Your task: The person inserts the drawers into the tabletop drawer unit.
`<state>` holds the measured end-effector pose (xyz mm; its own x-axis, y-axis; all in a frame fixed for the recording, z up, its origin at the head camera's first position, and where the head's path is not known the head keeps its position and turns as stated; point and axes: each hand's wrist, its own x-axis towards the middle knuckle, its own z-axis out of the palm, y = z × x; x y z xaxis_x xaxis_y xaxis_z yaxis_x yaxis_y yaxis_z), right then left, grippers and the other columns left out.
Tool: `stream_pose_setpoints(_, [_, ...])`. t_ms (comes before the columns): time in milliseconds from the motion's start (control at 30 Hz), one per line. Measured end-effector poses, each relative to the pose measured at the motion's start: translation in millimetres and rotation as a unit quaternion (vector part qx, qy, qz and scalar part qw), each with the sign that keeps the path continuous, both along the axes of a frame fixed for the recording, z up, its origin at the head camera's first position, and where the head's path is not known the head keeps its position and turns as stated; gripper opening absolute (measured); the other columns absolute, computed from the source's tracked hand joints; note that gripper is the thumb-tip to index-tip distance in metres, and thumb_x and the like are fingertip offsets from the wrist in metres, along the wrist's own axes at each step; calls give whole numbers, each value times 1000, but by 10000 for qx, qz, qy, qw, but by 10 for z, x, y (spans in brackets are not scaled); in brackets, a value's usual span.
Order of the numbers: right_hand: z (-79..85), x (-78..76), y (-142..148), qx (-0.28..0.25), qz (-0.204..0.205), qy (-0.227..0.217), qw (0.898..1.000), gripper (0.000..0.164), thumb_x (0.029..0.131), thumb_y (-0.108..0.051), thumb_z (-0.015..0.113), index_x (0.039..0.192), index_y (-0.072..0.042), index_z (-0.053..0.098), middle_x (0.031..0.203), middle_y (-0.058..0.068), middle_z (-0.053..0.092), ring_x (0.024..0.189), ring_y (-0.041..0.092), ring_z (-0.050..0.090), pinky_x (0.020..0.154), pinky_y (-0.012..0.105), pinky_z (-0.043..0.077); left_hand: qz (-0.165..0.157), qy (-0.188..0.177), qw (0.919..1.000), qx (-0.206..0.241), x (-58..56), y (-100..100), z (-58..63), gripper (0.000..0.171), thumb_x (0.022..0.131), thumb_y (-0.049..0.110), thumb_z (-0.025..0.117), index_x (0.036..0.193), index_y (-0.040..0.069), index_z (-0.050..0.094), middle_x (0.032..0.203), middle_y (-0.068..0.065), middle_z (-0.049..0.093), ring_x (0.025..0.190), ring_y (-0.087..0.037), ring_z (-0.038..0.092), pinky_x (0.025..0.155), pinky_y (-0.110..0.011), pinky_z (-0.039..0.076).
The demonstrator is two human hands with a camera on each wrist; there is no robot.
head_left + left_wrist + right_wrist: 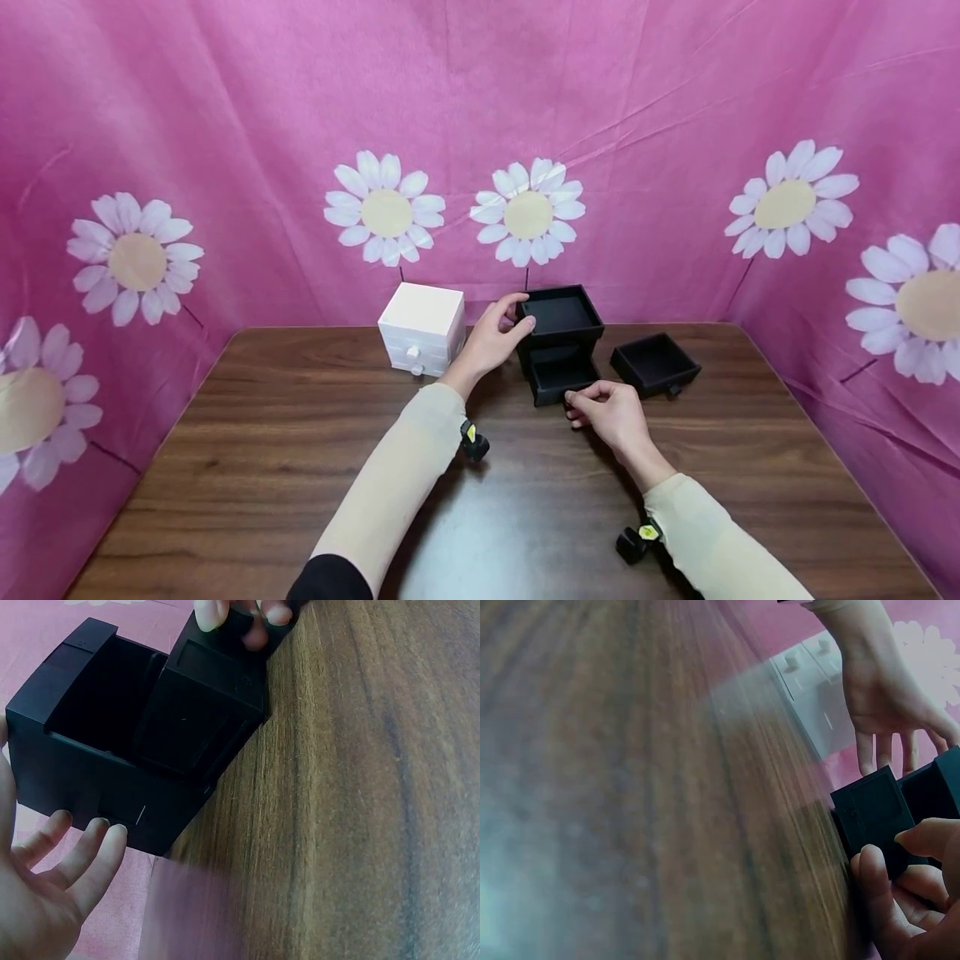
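Note:
A small black cabinet (561,312) stands toward the back of the table, its lower drawer (214,675) pulled partway out at the front. My right hand (618,417) pinches the round knob (236,624) on that drawer's front; the right wrist view shows the thumb and fingers close around it. Above the drawer, the left wrist view shows an empty slot (112,697) in the cabinet. My left hand (491,337) rests against the cabinet's left side, several fingers (101,862) fairly straight and spread along it, the thumb over near the front edge.
A loose black drawer (656,367) with a knob lies to the right of the cabinet. On the left stands a white cabinet (422,325) with white knobs, close to my left wrist. A pink flowered cloth (450,100) hangs behind the wooden table (262,467).

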<state>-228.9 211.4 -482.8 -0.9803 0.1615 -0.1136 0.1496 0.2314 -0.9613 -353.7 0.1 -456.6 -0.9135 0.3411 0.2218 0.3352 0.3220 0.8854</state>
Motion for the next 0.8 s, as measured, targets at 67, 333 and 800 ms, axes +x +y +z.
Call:
stream_pose_setpoints(67, [9,-26,-6,27,17,13,10000,20,96,-8,80,96,11,74,84,13,81,61,11,74,62,29,64,14,-17,10000,20,0,-9,6,50,107,34,66,155,22,56,130,-20,56,117,-29,61,104,-46,52])
stream_pose_setpoints(333, [23,-118,-6,81,-1,-11,10000,20,97,-8,79,97,11,73,82,11,81,59,11,74,62,28,63,-43,-50,10000,-45,-11,-8,17,50,108,35,65,155,23,55,128,-17,55,116,-25,60,102,-42,51])
stream_pose_setpoints(800, [-7,-259,-42,-34,-152,70,9999,18,98,-5,77,98,12,72,78,6,79,57,7,73,62,26,63,-25,-76,9999,-130,0,-9,53,51,108,34,64,157,22,54,132,-19,55,123,-35,60,106,-46,50])
